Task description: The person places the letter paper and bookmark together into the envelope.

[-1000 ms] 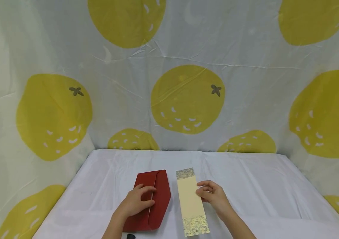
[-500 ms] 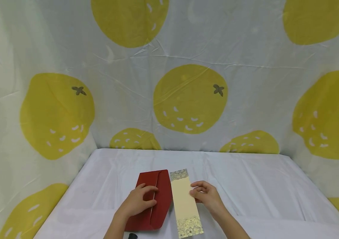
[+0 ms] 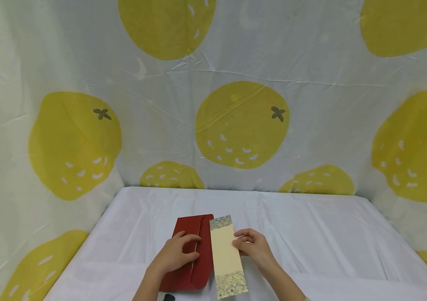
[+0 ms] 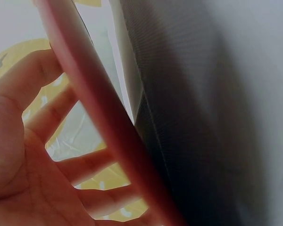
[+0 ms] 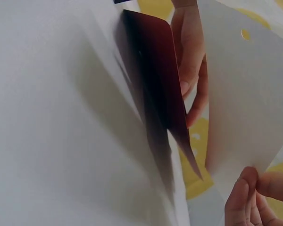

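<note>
A red envelope [image 3: 188, 278] with a pointed flap lies on the white cloth, left of centre. My left hand [image 3: 174, 252] rests on it, fingers spread and fingertips against its upper face; the left wrist view shows the envelope [image 4: 96, 101] nearly edge-on under those fingers. My right hand [image 3: 254, 250] pinches the right edge of a long cream card [image 3: 226, 248] with ornate gold-patterned ends. The card is held beside the envelope and overlaps its flap edge in the head view. From the right wrist, the card's underside [image 5: 245, 89] looks plain and pale.
A small black object [image 3: 169, 297] shows at the bottom edge, just below the envelope; its kind is hidden. White cloth [image 3: 322, 238] with creases covers the table. A curtain [image 3: 153, 117] with large yellow fruit prints hangs behind and at both sides.
My right hand has brought the cream card leftward, from a gap beside the envelope to overlapping its flap edge. My left hand has stayed on the envelope.
</note>
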Action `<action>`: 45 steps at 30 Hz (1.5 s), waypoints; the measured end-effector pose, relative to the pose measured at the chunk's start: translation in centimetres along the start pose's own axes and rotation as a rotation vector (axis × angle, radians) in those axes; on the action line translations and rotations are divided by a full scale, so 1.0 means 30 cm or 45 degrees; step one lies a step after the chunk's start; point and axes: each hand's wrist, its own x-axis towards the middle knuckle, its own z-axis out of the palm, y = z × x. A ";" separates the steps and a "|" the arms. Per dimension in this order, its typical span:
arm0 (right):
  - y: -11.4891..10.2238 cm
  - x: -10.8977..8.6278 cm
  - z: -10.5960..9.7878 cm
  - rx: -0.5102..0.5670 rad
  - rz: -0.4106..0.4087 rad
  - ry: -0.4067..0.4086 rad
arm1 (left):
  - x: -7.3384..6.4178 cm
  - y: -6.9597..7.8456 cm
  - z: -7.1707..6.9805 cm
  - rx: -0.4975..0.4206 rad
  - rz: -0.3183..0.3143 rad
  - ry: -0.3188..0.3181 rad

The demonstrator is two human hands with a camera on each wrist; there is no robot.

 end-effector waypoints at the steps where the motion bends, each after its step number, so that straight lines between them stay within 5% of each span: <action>1: -0.001 0.002 0.006 -0.001 -0.005 0.005 | 0.000 -0.001 0.001 0.003 0.002 0.003; 23: 0.019 0.052 0.084 -0.081 -0.044 0.050 | 0.001 0.015 0.002 0.025 -0.029 0.017; 45: 0.014 0.058 0.166 -0.368 -0.114 0.216 | 0.002 0.009 0.009 0.029 -0.044 0.018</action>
